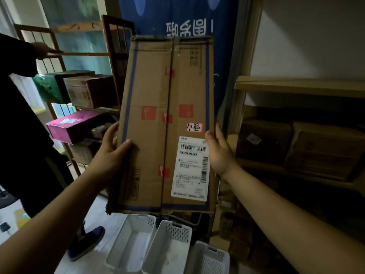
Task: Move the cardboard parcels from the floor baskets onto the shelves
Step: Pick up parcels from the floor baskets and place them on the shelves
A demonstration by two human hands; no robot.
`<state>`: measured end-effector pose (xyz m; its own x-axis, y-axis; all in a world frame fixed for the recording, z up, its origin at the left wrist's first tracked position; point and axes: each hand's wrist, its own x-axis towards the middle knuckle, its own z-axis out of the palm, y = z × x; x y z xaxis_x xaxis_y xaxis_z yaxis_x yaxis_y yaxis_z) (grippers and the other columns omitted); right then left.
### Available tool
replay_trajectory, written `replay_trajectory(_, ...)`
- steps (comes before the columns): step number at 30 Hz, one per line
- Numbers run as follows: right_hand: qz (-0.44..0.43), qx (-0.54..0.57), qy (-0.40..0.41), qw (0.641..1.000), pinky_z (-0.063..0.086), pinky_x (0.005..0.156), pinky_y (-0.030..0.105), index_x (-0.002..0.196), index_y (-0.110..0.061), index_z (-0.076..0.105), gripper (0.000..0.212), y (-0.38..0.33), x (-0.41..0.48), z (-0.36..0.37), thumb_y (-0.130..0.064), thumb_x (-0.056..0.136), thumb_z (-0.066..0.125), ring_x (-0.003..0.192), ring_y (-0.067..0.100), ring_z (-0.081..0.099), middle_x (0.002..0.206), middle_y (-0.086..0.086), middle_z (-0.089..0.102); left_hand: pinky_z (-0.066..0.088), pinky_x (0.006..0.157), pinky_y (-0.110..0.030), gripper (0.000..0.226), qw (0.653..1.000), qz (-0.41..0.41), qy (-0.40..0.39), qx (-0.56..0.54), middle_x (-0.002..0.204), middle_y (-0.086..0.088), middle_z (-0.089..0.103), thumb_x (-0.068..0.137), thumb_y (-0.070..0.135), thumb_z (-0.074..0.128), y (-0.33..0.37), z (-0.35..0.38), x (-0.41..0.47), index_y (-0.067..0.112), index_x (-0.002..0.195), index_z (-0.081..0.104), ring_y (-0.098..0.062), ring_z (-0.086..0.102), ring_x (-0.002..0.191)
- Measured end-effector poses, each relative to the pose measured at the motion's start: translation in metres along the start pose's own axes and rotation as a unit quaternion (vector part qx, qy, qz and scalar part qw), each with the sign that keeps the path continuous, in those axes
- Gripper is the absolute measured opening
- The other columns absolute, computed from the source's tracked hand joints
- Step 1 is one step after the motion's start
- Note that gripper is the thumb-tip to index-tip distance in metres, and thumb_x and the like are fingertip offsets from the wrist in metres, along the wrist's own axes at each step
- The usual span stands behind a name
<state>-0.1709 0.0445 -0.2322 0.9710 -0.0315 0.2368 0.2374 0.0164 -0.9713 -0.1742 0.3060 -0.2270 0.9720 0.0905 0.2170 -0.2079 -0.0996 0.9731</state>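
— Where is the cardboard parcel point(166, 123) in the head view?

— We have it up in the air in front of us, long side upright, its taped face towards us. A white shipping label point(190, 168) sits low on its right half.

— And our hands?

— Both are gripping it. Our left hand point(110, 153) clasps the left edge, thumb laid on the front and fingers behind. Our right hand point(219, 153) clasps the right edge beside the label, thumb forward and fingers curled round the back.

— What lies below?

— We see three white baskets point(123, 240) on the floor, just under the parcel's lower edge.

— And to the sides?

— On our right stand the beige shelves point(296, 86), with brown cartons point(324, 149) on a lower level. On our left a wooden rack point(79, 54) carries a green box point(49, 88), a brown box point(88, 89) and a pink box point(73, 125). A person point(19, 115) in dark clothes stands beside it, one hand on its rail.
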Motion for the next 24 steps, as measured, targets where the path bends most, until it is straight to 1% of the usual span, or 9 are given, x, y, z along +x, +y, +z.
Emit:
replay_trajectory(3, 0.022, 0.001, -0.02, 1.0, 0.052, 0.058, 0.009, 0.153, -0.039, 0.002, 0.069, 0.029, 0.03, 0.01, -0.018, 0.102, 0.044, 0.086, -0.002, 0.058, 0.112, -0.013, 0.054, 0.052, 0.066, -0.033, 0.055, 0.999, -0.027, -0.015, 0.017, 0.107, 0.013, 0.053, 0.096, 0.021, 0.05, -0.026, 0.001, 0.034, 0.046, 0.136, 0.023, -0.018, 0.062, 0.093)
replay_trajectory(7, 0.06, -0.04, -0.03, 0.997, 0.05, 0.057, 0.008, 0.15, -0.045, -0.006, 0.082, 0.072, 0.085, 0.018, -0.018, 0.099, 0.052, 0.107, 0.015, 0.059, 0.133, -0.003, 0.05, 0.053, 0.065, -0.033, 0.072, 0.996, -0.057, -0.051, 0.049, 0.109, 0.01, 0.05, 0.088, 0.015, 0.061, -0.062, 0.007, 0.092, 0.043, 0.141, 0.02, -0.019, 0.062, 0.095)
replay_trajectory(8, 0.071, -0.051, -0.029, 0.996, 0.05, 0.062, 0.01, 0.15, -0.044, -0.007, 0.084, 0.083, 0.099, 0.019, -0.019, 0.099, 0.054, 0.114, 0.018, 0.058, 0.137, -0.002, 0.048, 0.054, 0.064, -0.033, 0.075, 0.994, -0.067, -0.061, 0.057, 0.11, 0.009, 0.05, 0.086, 0.015, 0.063, -0.071, 0.007, 0.107, 0.042, 0.142, 0.02, -0.02, 0.062, 0.095)
replay_trajectory(10, 0.092, -0.065, -0.022, 0.993, 0.05, 0.08, 0.025, 0.15, -0.044, -0.009, 0.086, 0.104, 0.123, 0.024, -0.022, 0.098, 0.055, 0.125, 0.023, 0.054, 0.145, -0.001, 0.044, 0.055, 0.066, -0.034, 0.079, 0.992, -0.084, -0.073, 0.066, 0.114, 0.006, 0.051, 0.083, 0.017, 0.066, -0.089, 0.008, 0.135, 0.041, 0.143, 0.02, -0.023, 0.064, 0.097)
replay_trajectory(12, 0.111, -0.078, -0.015, 0.991, 0.046, 0.09, 0.035, 0.15, -0.045, -0.009, 0.086, 0.13, 0.149, 0.031, -0.026, 0.097, 0.056, 0.129, 0.023, 0.05, 0.149, -0.002, 0.04, 0.056, 0.068, -0.034, 0.079, 0.989, -0.097, -0.082, 0.075, 0.116, 0.004, 0.053, 0.083, 0.018, 0.067, -0.113, 0.006, 0.166, 0.039, 0.144, 0.021, -0.023, 0.065, 0.097)
replay_trajectory(14, 0.132, -0.082, -0.008, 0.988, 0.044, 0.092, 0.035, 0.15, -0.045, -0.009, 0.086, 0.149, 0.169, 0.037, -0.027, 0.098, 0.056, 0.129, 0.021, 0.05, 0.149, -0.002, 0.039, 0.057, 0.072, -0.036, 0.076, 0.987, -0.103, -0.095, 0.084, 0.119, 0.0, 0.055, 0.085, 0.019, 0.067, -0.133, 0.006, 0.19, 0.039, 0.143, 0.022, -0.023, 0.066, 0.098)
replay_trajectory(17, 0.166, -0.083, 0.008, 0.983, 0.043, 0.089, 0.03, 0.151, -0.042, -0.008, 0.085, 0.18, 0.198, 0.049, -0.025, 0.098, 0.055, 0.127, 0.018, 0.05, 0.147, -0.003, 0.042, 0.057, 0.079, -0.043, 0.072, 0.98, -0.13, -0.122, 0.083, 0.123, -0.006, 0.056, 0.086, 0.019, 0.066, -0.17, 0.002, 0.233, 0.04, 0.14, 0.024, -0.026, 0.066, 0.101)
replay_trajectory(21, 0.203, -0.09, 0.045, 0.974, 0.044, 0.087, 0.029, 0.151, -0.045, -0.007, 0.084, 0.222, 0.229, 0.065, -0.03, 0.098, 0.056, 0.123, 0.017, 0.052, 0.15, -0.004, 0.041, 0.057, 0.079, -0.044, 0.063, 0.972, -0.139, -0.162, 0.102, 0.116, -0.003, 0.06, 0.086, 0.021, 0.067, -0.213, -0.002, 0.281, 0.043, 0.131, 0.029, -0.023, 0.068, 0.096)
replay_trajectory(24, 0.227, -0.081, 0.08, 0.967, 0.047, 0.078, 0.025, 0.152, -0.045, -0.005, 0.084, 0.254, 0.245, 0.078, -0.028, 0.097, 0.056, 0.108, 0.01, 0.056, 0.145, -0.004, 0.047, 0.056, 0.072, -0.034, 0.057, 0.966, -0.134, -0.187, 0.117, 0.108, 0.006, 0.06, 0.088, 0.021, 0.065, -0.243, -0.006, 0.312, 0.04, 0.129, 0.031, -0.015, 0.067, 0.09)
